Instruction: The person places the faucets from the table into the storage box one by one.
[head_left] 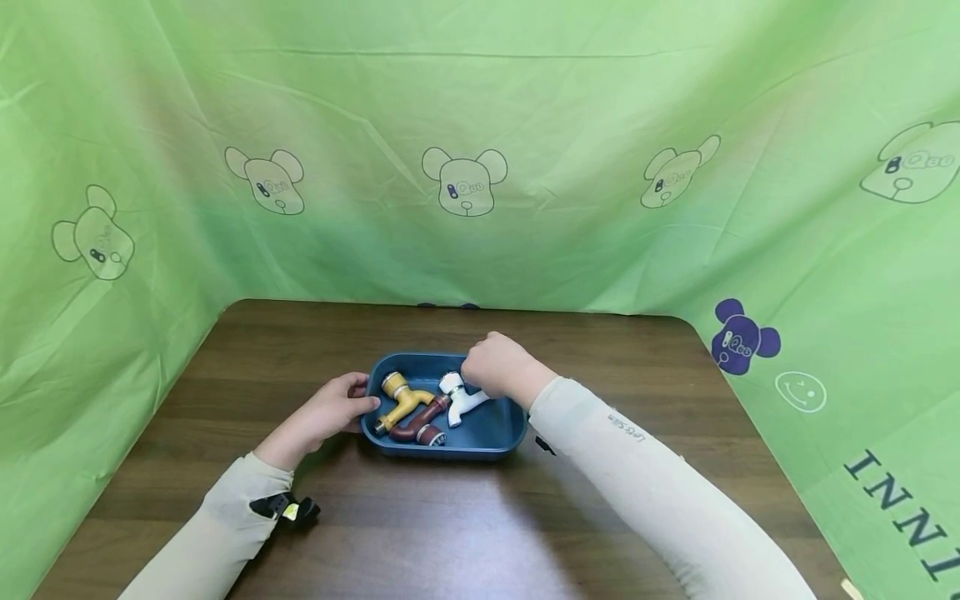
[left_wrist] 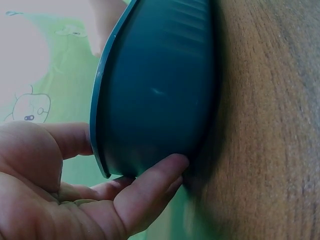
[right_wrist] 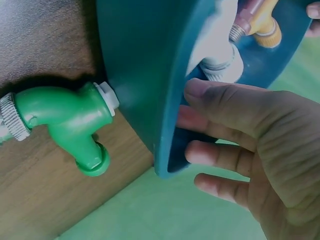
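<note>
A blue plastic basin stands on the table holding three taps: a yellow tap, a dark red-brown tap and a white tap. My left hand grips the basin's left end, with digits on both sides of the rim. Over the basin's right end is my right hand, its fingers loosely bent and spread, thumb close to the white tap's ribbed end. Nothing shows between those fingers in the right wrist view. Outside the basin, a green tap lies beside the wall, hidden in the head view.
The brown wooden table reaches back to a green cloth backdrop printed with bear heads. My right sleeve crosses the table's right side. A dark device is strapped to my left wrist.
</note>
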